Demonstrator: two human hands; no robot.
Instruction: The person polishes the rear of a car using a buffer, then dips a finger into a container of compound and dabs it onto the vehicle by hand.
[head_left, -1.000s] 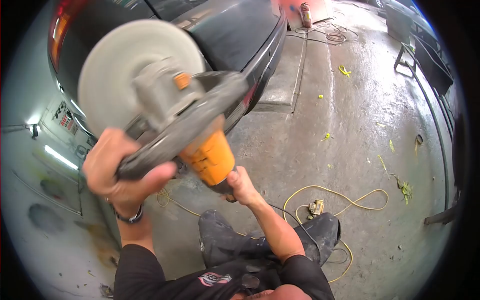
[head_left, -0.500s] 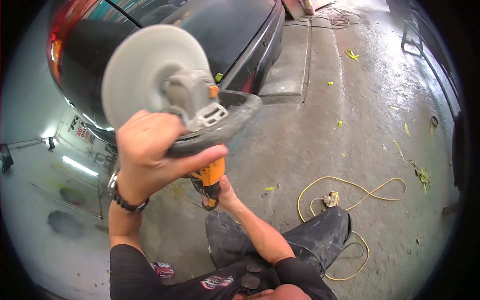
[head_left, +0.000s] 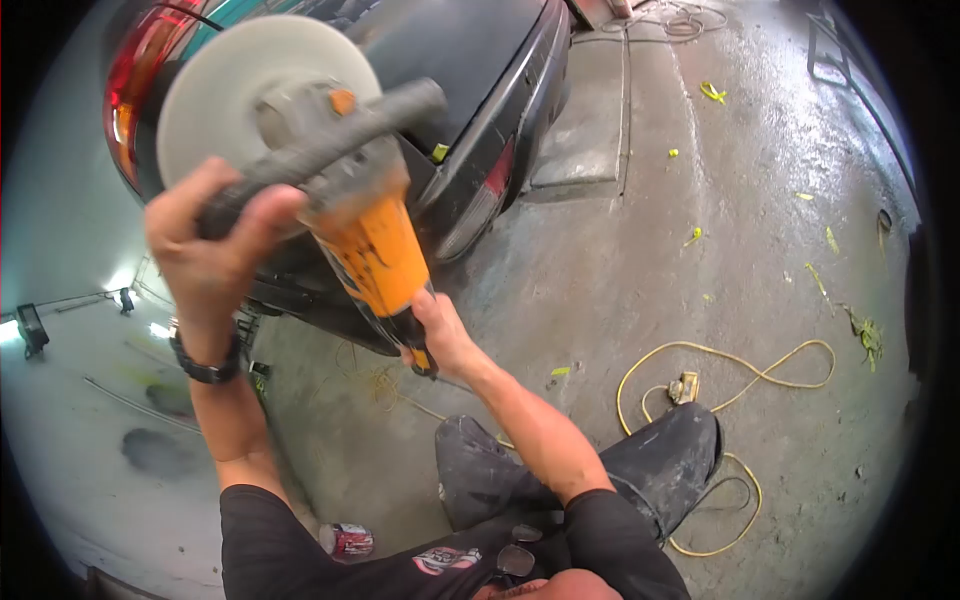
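Note:
An orange and black power polisher (head_left: 375, 255) is held up in front of me by both hands. My left hand (head_left: 215, 235) is closed around the left end of its black loop handle (head_left: 330, 140), thumb along the near side. My right hand (head_left: 445, 335) wraps the black rear grip. The large round pale pad (head_left: 220, 110) is blurred and faces the rear of a dark car (head_left: 450, 75); whether it touches the paint I cannot tell. Beside the pad shows a red tail light (head_left: 130, 90).
A yellow cord (head_left: 640, 360) loops over the concrete floor, with a yellow plug box (head_left: 683, 387) near my knee. Scraps of yellow-green tape (head_left: 713, 92) lie scattered. A red can (head_left: 350, 540) stands by my left side. Lamps (head_left: 32, 330) stand at the left wall.
The polisher has moved up and left and tilted, showing more of its orange body. Both hands moved with it, still gripping. The view has shifted slightly.

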